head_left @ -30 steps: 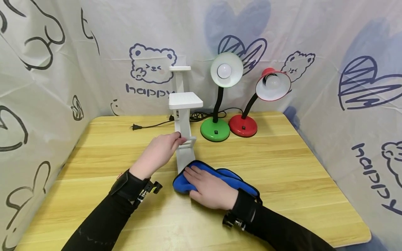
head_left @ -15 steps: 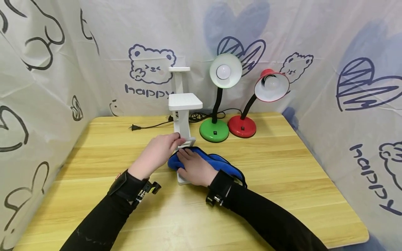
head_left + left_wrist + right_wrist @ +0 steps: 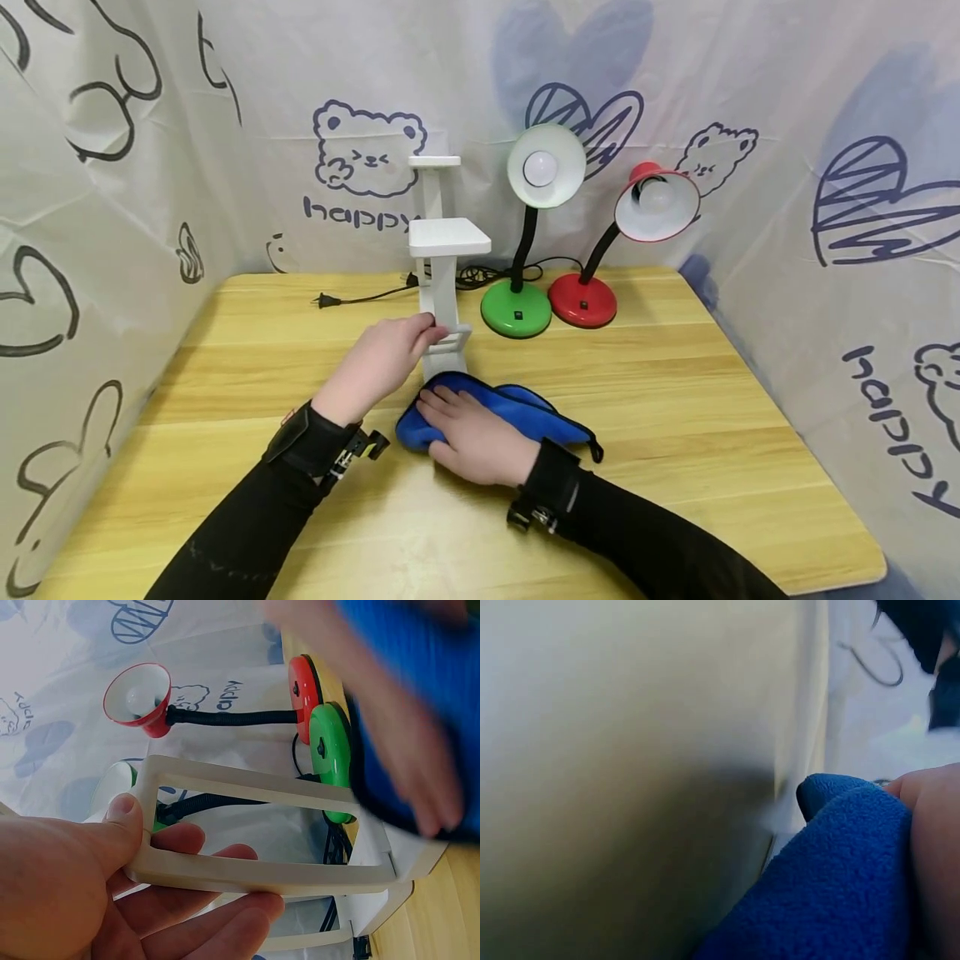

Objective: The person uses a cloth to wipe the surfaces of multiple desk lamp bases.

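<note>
A white tiered stand (image 3: 448,238) rises from the middle of the table. My left hand (image 3: 387,357) grips its low frame; in the left wrist view the thumb of the left hand (image 3: 112,874) lies on the end of the open rectangular frame (image 3: 247,877), with fingers behind it. Nearer the table's front, my right hand (image 3: 480,437) lies flat with extended fingers on a blue cloth (image 3: 536,421) with black edging. That cloth covers the front of the stand's base. In the right wrist view the fuzzy cloth (image 3: 832,877) folds beneath the hand.
Behind the cloth stand a green lamp (image 3: 516,308) and a red lamp (image 3: 582,301), close together. A black plug (image 3: 327,301) and cord lie left of the stand. Printed curtains (image 3: 262,167) enclose the wooden table (image 3: 660,367) at the back and sides.
My right hand first slid the cloth forward along the stand's base, then drew it part of the way back toward me. The left hand has kept its grip in the same place.
</note>
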A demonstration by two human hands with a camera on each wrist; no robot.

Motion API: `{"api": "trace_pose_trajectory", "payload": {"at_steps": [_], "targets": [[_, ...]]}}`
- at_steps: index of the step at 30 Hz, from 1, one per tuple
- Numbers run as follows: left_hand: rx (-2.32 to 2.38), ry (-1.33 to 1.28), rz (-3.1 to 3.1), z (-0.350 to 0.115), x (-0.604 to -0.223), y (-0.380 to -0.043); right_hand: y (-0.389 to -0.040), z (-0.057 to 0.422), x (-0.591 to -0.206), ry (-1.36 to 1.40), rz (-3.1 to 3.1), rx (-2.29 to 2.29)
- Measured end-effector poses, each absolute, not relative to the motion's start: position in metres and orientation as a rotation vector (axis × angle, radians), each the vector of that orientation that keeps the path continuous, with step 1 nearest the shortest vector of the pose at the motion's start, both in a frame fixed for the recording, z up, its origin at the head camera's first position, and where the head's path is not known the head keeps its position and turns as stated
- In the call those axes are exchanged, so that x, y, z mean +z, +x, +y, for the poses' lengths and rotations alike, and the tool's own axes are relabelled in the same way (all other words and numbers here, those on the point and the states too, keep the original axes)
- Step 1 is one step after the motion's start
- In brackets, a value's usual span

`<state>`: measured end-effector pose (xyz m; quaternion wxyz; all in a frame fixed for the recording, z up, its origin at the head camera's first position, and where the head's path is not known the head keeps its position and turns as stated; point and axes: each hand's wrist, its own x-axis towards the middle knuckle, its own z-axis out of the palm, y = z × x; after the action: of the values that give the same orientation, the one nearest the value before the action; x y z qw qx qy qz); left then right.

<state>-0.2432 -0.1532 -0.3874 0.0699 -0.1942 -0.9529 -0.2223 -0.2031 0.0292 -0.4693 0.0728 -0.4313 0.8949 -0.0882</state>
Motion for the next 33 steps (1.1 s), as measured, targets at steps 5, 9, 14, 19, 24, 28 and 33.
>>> {"api": "trace_pose_trajectory", "payload": {"at_steps": [5, 9, 14, 19, 24, 28, 33], "targets": [[-0.673, -0.591, -2.865, -0.151, -0.387, -0.245, -0.183, 0.057, -0.462, -1.356, 2.547, -0.378], [-0.676, -0.595, -2.863, -0.151, -0.387, -0.245, -0.180, 0.074, -0.461, -1.353, 2.489, -0.458], [-0.679, -0.603, -2.860, -0.151, -0.386, -0.245, -0.193, 0.078, -0.462, -1.315, 2.500, -0.516], [-0.681, -0.601, -2.863, -0.152, -0.386, -0.244, -0.224, 0.067, -0.467, -1.285, 2.517, -0.520], [-0.663, -0.588, -2.883, -0.152, -0.386, -0.243, -0.256, 0.053, -0.471, -1.289, 2.527, -0.533], [-0.654, -0.578, -2.886, -0.152, -0.386, -0.243, -0.270, 0.040, -0.470, -1.310, 2.511, -0.520], [-0.663, -0.582, -2.892, -0.153, -0.385, -0.243, -0.280, 0.026, -0.470, -1.348, 2.487, -0.468]]}}
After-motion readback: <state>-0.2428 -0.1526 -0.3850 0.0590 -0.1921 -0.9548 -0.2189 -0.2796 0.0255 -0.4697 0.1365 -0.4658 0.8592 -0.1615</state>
